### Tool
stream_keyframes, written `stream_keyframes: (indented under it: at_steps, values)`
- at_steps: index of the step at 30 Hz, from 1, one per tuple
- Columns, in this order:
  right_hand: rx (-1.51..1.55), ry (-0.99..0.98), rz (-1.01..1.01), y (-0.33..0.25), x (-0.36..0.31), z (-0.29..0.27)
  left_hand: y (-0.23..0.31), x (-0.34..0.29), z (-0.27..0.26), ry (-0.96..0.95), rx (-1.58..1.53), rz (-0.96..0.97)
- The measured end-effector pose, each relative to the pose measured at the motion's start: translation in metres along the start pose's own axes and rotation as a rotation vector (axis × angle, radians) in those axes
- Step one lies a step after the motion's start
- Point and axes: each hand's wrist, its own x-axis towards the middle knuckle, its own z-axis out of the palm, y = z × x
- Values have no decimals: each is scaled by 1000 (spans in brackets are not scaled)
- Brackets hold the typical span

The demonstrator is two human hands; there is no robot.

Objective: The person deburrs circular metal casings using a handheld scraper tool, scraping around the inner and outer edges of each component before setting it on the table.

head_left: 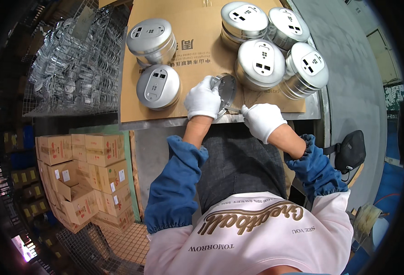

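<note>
My left hand in a white glove grips a round grey metal disc, tilted up on its edge near the front of the worktable. Its dark inner side faces right. The gloved right hand is closed around a thin tool, whose narrow end meets the disc's lower rim; its exact kind is hidden by the fingers. Just beyond my hands stands a stack of silver round metal covers, each with an oval plate and small square openings. To the left is another such stack.
Cardboard covers the metal-edged table. More silver stacks stand at the back left and right. A wire cage full of metal parts is at left, above piled cartons. A black bag is at right.
</note>
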Motion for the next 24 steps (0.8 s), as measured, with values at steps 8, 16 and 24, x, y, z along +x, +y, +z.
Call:
stream_keyframes:
  at_steps: [8,16,24]
  values:
    - [-20,37,26,-10,-8,15,-9,10,5,-26,4,-70]
    - [163,325,-58,12,-22,59,-18,12,6,-17,-21,-74]
    - [-35,61,-57,3,-10,7,1,3,0,-45,51,-46]
